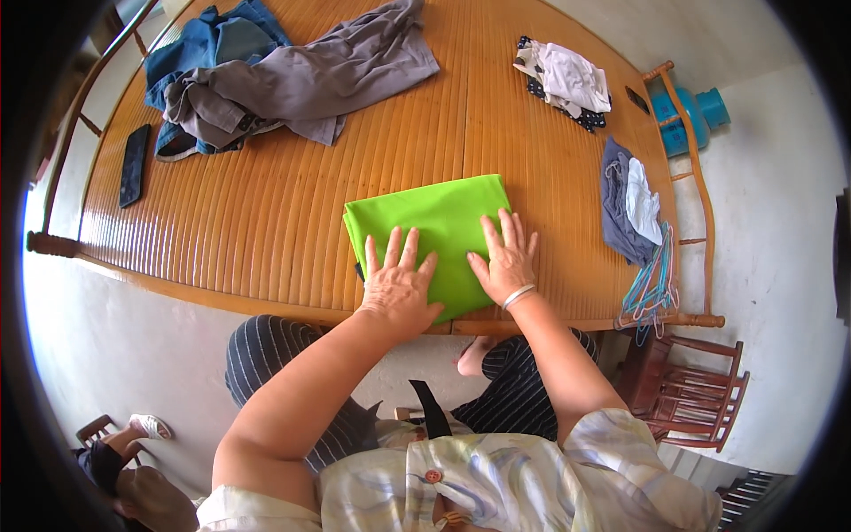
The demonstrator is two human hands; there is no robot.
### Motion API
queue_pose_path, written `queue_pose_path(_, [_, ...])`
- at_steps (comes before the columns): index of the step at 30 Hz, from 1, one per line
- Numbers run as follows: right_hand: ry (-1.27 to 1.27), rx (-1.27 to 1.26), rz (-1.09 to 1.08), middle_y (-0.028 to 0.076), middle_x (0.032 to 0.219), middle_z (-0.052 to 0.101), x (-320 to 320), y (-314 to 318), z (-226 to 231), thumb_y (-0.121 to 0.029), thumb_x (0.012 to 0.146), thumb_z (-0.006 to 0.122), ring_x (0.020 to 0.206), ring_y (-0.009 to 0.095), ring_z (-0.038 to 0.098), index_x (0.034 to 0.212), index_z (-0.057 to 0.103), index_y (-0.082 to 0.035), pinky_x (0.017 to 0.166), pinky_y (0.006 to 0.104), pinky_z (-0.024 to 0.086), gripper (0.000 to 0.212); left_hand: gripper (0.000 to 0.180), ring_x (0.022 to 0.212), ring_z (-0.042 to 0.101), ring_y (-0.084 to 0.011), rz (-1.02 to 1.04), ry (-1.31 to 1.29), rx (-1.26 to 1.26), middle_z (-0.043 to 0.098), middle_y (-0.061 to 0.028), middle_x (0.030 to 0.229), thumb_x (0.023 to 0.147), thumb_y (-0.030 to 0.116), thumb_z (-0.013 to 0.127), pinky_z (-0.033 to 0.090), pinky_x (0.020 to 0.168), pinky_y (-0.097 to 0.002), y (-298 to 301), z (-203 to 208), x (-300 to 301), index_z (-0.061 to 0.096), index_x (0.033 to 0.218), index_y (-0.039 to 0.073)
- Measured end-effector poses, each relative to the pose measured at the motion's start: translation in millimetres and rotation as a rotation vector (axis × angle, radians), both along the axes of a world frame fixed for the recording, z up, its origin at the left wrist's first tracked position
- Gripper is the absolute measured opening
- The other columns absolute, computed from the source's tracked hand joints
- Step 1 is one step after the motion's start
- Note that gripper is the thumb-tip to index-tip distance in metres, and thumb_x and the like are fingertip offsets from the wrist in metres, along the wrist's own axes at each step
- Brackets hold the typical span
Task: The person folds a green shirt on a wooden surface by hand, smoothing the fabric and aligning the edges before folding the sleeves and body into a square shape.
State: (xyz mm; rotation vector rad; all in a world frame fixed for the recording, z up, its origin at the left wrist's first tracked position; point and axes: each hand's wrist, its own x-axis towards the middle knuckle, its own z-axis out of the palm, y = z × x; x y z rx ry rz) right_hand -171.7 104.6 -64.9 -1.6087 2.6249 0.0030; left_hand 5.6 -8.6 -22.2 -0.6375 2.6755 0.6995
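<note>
A bright green cloth (443,208), folded into a flat rectangle, lies at the near edge of the slatted wooden table (292,213). On its left part my left hand (399,288) rests palm down with the fingers spread. My right hand (508,262), a pale bangle at its wrist, lies flat over the cloth's right edge, fingers also apart. Neither hand grips anything; both press on the fabric from above. A small dark bit shows under the cloth's left side, too little to name.
Grey trousers (310,84) lie over blue denim (217,40) at the far left, near a black phone (134,166). To the right are folded clothes (567,75), a grey-and-white pile (628,199) and hangers (651,288). Wooden rails border both sides. A person (133,465) sits lower left.
</note>
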Motion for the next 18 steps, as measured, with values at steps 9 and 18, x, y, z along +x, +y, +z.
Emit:
queue_pose_path(9, [-0.001, -0.118, 0.204, 0.017, 0.145, 0.023, -10, -69, -21, -0.047, 0.084, 0.052, 0.134, 0.036, 0.020, 0.140, 0.031, -0.013, 0.108, 0.0559, 0.011, 0.068, 0.084, 0.138, 0.001, -0.0383, 0.113, 0.130, -0.060, 0.007, -0.0187, 0.150, 0.079, 0.059, 0.053, -0.001, 0.106, -0.0614, 6, -40, -5, 0.020, 0.145, 0.017])
queue_pose_path(18, [-0.281, -0.225, 0.124, 0.019, 0.145, 0.021, -70, -52, -29, -0.046, 0.087, 0.049, 0.134, 0.035, 0.022, 0.142, 0.023, -0.011, 0.110, 0.0483, 0.017, 0.070, 0.081, 0.138, 0.000, -0.0386, 0.090, 0.102, -0.026, 0.004, -0.0188, 0.150, 0.083, 0.057, 0.048, -0.002, 0.106, -0.0610, 4, -33, -5, 0.017, 0.145, 0.015])
